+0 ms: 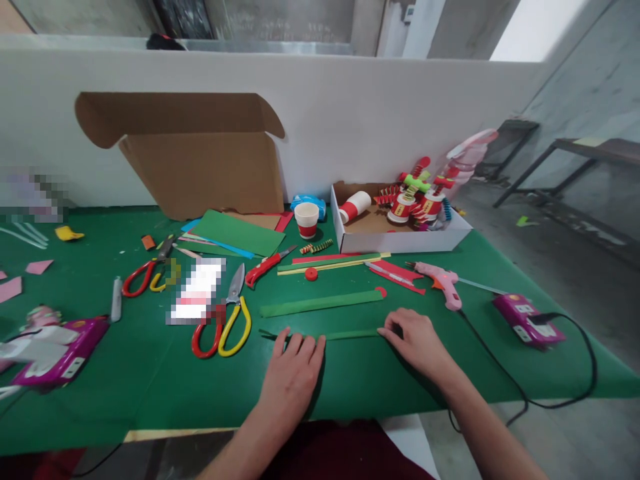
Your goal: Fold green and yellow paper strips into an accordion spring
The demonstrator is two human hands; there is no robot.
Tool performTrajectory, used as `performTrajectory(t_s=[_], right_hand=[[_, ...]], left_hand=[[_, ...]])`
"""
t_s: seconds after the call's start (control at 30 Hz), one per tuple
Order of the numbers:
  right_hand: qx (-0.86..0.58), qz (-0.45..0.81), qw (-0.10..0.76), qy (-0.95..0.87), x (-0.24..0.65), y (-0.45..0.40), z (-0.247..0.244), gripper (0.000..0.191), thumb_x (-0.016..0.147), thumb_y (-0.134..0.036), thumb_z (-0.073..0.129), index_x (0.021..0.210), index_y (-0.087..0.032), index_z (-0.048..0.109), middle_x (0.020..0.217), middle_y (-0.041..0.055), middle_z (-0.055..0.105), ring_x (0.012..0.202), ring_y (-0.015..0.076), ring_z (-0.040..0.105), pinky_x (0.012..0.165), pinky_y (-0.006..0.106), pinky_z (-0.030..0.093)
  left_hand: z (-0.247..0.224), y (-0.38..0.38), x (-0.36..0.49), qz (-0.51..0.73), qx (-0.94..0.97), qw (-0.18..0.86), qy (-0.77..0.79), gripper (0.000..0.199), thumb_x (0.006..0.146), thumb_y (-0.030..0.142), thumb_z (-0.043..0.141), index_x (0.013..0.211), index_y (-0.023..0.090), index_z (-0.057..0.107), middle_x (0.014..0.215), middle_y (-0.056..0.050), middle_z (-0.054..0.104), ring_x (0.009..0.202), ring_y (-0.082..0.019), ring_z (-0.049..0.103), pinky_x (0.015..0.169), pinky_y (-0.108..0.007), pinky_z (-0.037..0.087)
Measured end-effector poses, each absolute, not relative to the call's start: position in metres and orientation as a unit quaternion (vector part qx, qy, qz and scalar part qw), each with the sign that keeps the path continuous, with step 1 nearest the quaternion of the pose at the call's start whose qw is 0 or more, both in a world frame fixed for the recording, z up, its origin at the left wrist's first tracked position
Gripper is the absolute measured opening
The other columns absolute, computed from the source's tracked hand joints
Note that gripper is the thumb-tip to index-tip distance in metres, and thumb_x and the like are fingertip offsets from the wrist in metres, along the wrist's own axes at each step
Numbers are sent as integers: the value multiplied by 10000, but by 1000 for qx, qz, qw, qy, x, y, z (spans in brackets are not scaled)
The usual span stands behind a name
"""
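Green paper strip point(350, 335) stretched flat across the green tabletop point(355, 383), directly in front of the person at work. Over its left part, left hand point(295, 367) lying palm-down with fingertips slightly spread, apparently to anchor it; any pinch beneath hidden, impossible to tell. At its right end, right hand point(415, 340) with thumb and forefinger pressed together, pinching the tip, seemingly to hold the length straight. Left of the hands, scissors point(236, 287) with one red and one yellow handle, close by but off the strip. Just beyond, a wider green strip point(323, 303) roughly parallel, probably set aside within easy reach, yet a limit on room for any forward shift. Past it, a red-handled knife point(265, 268) with blade out and a row of thin strips point(330, 265). To the right, a pink glue gun point(443, 277) on its side, its black cord point(495, 353) trailing to the table's edge, a likely snag for the right forearm. Farther back, a paper cup point(307, 220), stacked coloured sheets point(245, 232) and a low white box point(405, 241) full of paper-cup figures point(403, 208), presumably corralled there out of the way. Behind everything, a brown cardboard box point(205, 173) propped against a white partition point(320, 120).
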State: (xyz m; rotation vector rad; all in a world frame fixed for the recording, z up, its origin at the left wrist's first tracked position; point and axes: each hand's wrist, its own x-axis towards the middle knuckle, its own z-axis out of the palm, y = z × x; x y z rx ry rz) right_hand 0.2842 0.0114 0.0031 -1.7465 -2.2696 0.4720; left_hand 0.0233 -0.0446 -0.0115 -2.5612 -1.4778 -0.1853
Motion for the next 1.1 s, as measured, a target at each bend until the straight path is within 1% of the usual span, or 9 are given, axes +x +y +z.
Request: performTrajectory(t_s=[0.07,0.17,0.3,0.43,0.5,0.63,0.9,1.03,1.1], right_hand=[[-610,143,98,-773,283,11,4,228,863,-326,564,675,-198,576,723,37,627,730,195,572,679,305,354],[-619,127,91,-770,283,11,4,241,865,-334,571,668,-196,570,720,33,618,723,191,570,671,296,342],[-624,115,114,-765,288,11,0,286,883,-380,544,666,-196,566,701,32,608,704,188,564,660,295,338],[-609,140,146,-767,294,12,-2,345,890,-422,526,628,-199,544,673,31,605,667,178,552,654,297,359],[-606,148,152,-767,295,12,-2,345,889,-420,528,623,-202,539,669,28,607,662,177,554,652,296,365],[-608,133,142,-770,294,11,-1,339,898,-406,526,627,-203,537,668,25,603,667,179,558,655,296,355],[-620,84,110,-772,289,9,-3,311,913,-385,521,668,-196,554,692,26,593,692,189,547,670,299,325],[-624,63,96,-773,289,8,-5,323,921,-395,502,669,-198,542,696,33,587,705,200,544,675,312,330],[-629,54,95,-770,291,9,-4,295,925,-382,490,703,-196,550,719,42,598,713,209,555,672,322,348]], left_hand=[[-12,-45,26,-53,-861,88,-498,390,883,71,436,1223,171,598,942,-71,641,952,-202,566,1017,-452,368],[-13,-45,31,-37,-869,78,-487,388,871,58,432,1221,101,594,1022,-117,639,1018,-221,559,996,-423,392],[-17,-44,34,-19,-879,62,-473,411,857,24,421,1237,55,574,1010,-132,639,977,-215,574,959,-391,417],[-15,-44,35,-18,-880,54,-472,419,858,24,414,1244,68,571,986,-120,640,956,-215,581,974,-402,413],[-13,-44,35,-16,-881,50,-471,448,864,35,410,1289,86,539,975,-108,637,945,-214,583,985,-415,409],[-10,-45,36,-16,-882,43,-470,501,879,61,400,1369,139,472,955,-80,622,930,-204,579,1009,-429,397],[-8,-44,37,-4,-877,46,-479,482,879,78,414,1348,148,504,919,-70,606,928,-203,568,1013,-425,402],[-5,-44,38,3,-874,41,-484,482,876,93,421,1344,166,512,947,-71,611,932,-207,559,1012,-427,401],[-4,-44,38,0,-872,41,-487,483,873,97,420,1341,168,512,960,-75,610,937,-211,552,1005,-431,402]])
